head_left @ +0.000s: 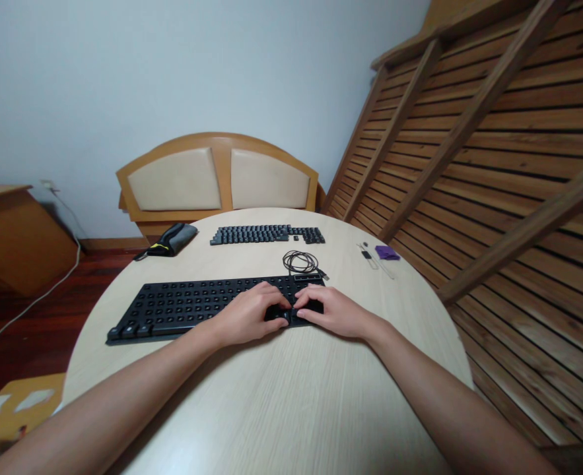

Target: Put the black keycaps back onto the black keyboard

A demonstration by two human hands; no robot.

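A black keyboard [182, 300] lies at the front of the round table, its upper rows bare of keycaps. A long space bar [175, 326] and a few keycaps [131, 328] sit along its bottom row. At its right part, my left hand [254, 309] curves over the keys, thumb and fingers drawn together at the bottom row. Facing it, my right hand [338, 311] has thumb and index finger bent in a pinch just beside the left fingertips. Whatever small piece is between the fingers is hidden. Loose dark keycaps [251, 234] stand in rows farther back.
Behind the keyboard lies a coiled cable [301, 262]. A dark pouch [172, 241] is at the table's back left. Wire tools [368, 256] and a purple cloth [387, 253] lie at the right. Wooden slats [509, 165] lean close to the table [321, 396].
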